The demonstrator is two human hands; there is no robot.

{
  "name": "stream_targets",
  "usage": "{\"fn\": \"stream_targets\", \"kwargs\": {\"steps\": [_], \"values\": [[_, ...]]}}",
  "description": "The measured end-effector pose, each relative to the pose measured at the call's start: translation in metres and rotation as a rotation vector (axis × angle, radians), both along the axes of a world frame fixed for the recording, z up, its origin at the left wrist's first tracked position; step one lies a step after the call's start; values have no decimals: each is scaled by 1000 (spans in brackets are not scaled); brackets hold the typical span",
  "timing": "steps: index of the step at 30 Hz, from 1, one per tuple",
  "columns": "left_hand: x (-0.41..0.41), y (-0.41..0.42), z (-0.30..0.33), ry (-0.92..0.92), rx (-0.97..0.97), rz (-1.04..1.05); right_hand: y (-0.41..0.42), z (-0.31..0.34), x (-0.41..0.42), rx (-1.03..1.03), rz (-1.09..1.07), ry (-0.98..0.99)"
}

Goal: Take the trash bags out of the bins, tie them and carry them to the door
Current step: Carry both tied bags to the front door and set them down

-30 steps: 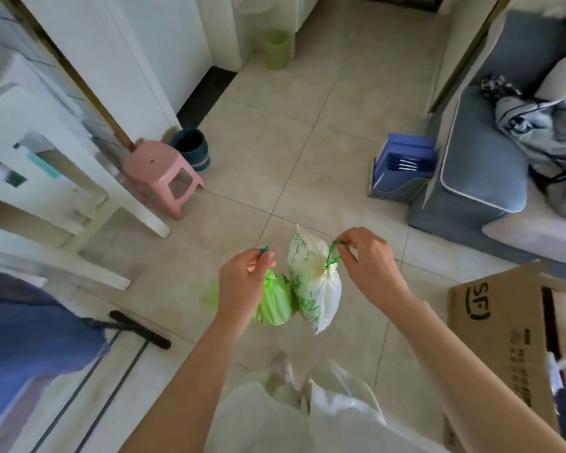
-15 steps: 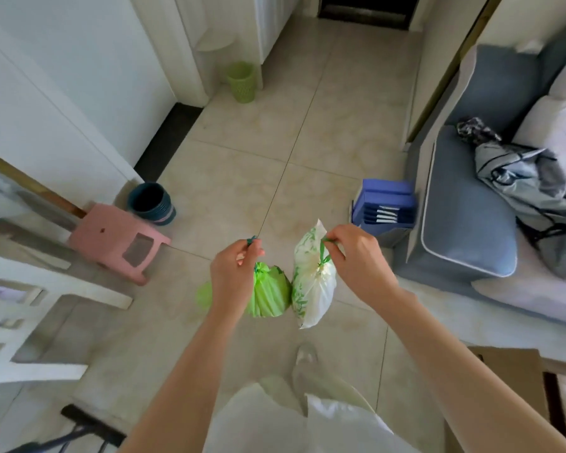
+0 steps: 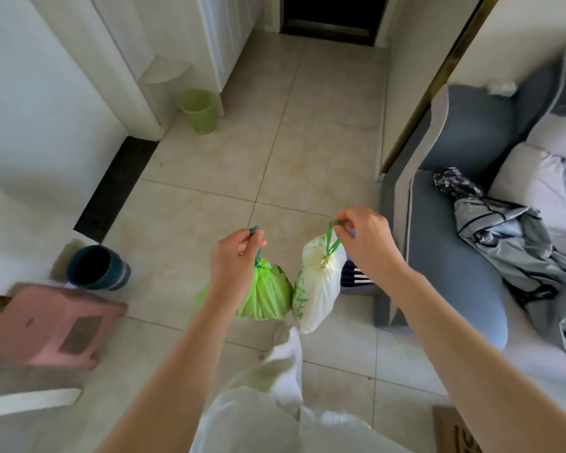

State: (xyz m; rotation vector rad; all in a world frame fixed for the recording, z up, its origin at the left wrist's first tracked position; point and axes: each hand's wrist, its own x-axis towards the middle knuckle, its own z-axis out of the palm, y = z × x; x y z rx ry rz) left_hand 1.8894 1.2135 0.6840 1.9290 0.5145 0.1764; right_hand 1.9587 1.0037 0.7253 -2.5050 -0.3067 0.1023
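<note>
A tied green trash bag (image 3: 268,295) hangs from its drawstring, which my left hand (image 3: 234,256) pinches at the top. Beside it on the right hangs a tied white trash bag (image 3: 317,289) with green print; my right hand (image 3: 366,240) pinches its green drawstring loop. Both bags hang above the tiled floor in front of me and touch each other. A dark doorway (image 3: 329,14) lies straight ahead at the far end of the hall. A light green bin (image 3: 199,111) stands by the left wall, and a dark blue bin (image 3: 97,268) stands at the near left.
A pink stool (image 3: 49,325) sits at the lower left next to the blue bin. A grey-blue sofa (image 3: 455,256) with a crumpled jacket (image 3: 517,243) fills the right side. A blue holder (image 3: 353,277) stands behind the white bag. A cardboard box corner (image 3: 455,433) shows at the bottom right.
I have walked forward with both bags: the stool, blue bin and sofa have slid nearer and the dark doorway has come into view. My hands have moved slightly apart.
</note>
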Motion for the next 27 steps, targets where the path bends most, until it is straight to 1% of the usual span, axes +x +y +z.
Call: {"fn": "stream_targets", "kwargs": {"steps": [3,9,15,22,27], "values": [[68,1,6,-15,-36,-47,0,5,65,4,-15,-15],[206,-1,23,-51,-34,-88,-1,13,193,19,-57,-66],[333,-7,19,-82,-21,-121,-8,7,317,15,-67,-61],[478,-10,17,-81,22,-1,-13,-1,473,49,-17,-35],[582,2,14,-80,38,16,-7,0,578,53,-1,-30]]}}
